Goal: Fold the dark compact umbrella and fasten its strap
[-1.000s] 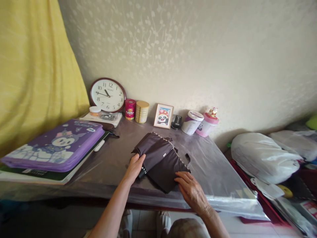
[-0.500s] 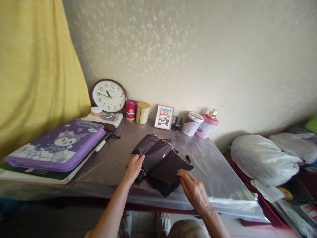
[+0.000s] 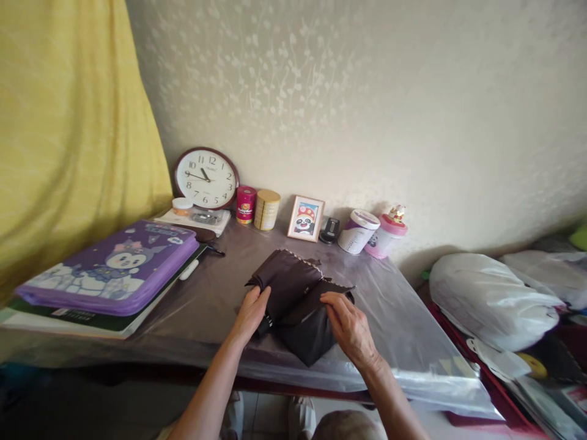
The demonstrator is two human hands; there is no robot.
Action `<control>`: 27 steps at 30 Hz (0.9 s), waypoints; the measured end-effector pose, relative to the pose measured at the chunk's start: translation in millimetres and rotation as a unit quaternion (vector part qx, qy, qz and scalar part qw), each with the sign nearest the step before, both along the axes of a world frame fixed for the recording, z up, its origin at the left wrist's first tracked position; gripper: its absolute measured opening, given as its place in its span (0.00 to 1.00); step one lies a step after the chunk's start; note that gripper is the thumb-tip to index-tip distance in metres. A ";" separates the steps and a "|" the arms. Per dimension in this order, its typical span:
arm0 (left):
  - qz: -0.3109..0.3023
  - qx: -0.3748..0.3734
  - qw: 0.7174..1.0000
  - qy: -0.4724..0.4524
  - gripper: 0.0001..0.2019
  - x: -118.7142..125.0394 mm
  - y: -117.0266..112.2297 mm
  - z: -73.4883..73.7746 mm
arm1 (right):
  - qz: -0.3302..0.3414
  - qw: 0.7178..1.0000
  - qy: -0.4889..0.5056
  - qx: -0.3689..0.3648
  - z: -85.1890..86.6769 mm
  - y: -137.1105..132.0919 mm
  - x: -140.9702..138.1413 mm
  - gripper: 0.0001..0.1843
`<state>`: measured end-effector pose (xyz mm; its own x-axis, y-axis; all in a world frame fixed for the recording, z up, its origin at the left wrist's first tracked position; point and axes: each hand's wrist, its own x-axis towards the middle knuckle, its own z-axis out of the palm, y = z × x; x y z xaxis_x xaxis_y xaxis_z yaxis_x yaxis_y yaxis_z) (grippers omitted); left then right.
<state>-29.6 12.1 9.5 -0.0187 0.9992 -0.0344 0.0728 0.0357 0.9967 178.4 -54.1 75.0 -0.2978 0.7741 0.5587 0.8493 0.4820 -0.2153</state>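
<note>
A dark folding umbrella (image 3: pixel 293 287), collapsed with its canopy panels loose, lies over the front middle of the table. My left hand (image 3: pixel 253 308) is closed round the gathered folds at its left end. On the other side, my right hand (image 3: pixel 349 324) pinches the edge of a loose canopy panel between thumb and fingers. A patterned trim runs along the far edge of the cloth. White rib tips show just right of my left hand. The umbrella's shaft and handle are hidden by the fabric.
A plastic sheet covers the table (image 3: pixel 403 330). Left lie a purple zip case (image 3: pixel 114 269) and a white marker (image 3: pixel 189 270). Along the wall stand a clock (image 3: pixel 206 177), tins (image 3: pixel 267 211), a picture frame (image 3: pixel 306 218) and tubs (image 3: pixel 358 232). White bags (image 3: pixel 490 299) sit at right.
My right hand has moved slightly up and left with the panel's edge, folding it toward the middle. My left hand keeps its hold. The view has shifted slightly.
</note>
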 end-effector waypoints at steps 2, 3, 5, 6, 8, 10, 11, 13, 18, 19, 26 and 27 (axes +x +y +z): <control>0.007 -0.006 1.000 0.004 0.17 0.3 -0.9 2.4 | 0.005 1.000 0.014 -0.003 4.3 12.1 -7.7 0.09; 0.008 -0.008 1.000 0.003 0.17 0.3 -1.1 3.6 | 0.008 1.000 0.020 -0.005 6.0 18.9 -12.0 0.09; 0.009 -0.009 1.000 -0.002 0.16 0.3 -1.1 5.4 | 0.011 1.000 0.028 -0.009 8.4 32.9 -21.1 0.09; 0.007 -0.008 1.000 -0.006 0.15 0.2 -0.8 6.0 | 0.013 0.999 0.032 -0.011 8.9 39.9 -25.8 0.09; -0.001 -0.013 1.000 -0.017 0.13 -0.5 -0.4 6.8 | 0.013 0.999 0.041 -0.017 8.5 53.4 -35.2 0.10; -0.016 -0.027 0.999 -0.032 0.09 -2.5 -0.7 8.0 | 0.012 0.999 0.046 -0.025 6.7 65.7 -44.1 0.10; -0.029 -0.033 0.998 -0.038 0.07 -4.3 -1.4 8.9 | 0.012 0.998 0.047 -0.029 5.5 71.2 -48.3 0.10; -0.056 -0.038 0.997 -0.043 0.04 -8.8 -4.1 11.3 | 0.010 0.998 0.044 -0.035 2.5 81.1 -55.7 0.10; -0.156 -0.014 0.985 -0.079 0.11 -14.3 -10.7 15.3 | -0.001 0.999 0.027 -0.044 -5.7 98.2 -69.0 0.09; -0.169 0.001 0.981 -0.092 0.15 -12.5 -10.6 14.3 | -0.003 0.999 0.025 -0.045 -7.4 100.7 -71.0 0.09; -0.057 0.085 0.994 -0.028 0.20 4.4 2.5 -7.6 | 0.001 0.997 0.039 -0.061 -15.9 108.2 -82.3 0.09; -0.051 0.084 0.995 -0.023 0.20 4.9 4.0 -9.7 | 0.005 0.997 0.050 -0.059 -16.4 106.7 -83.6 0.10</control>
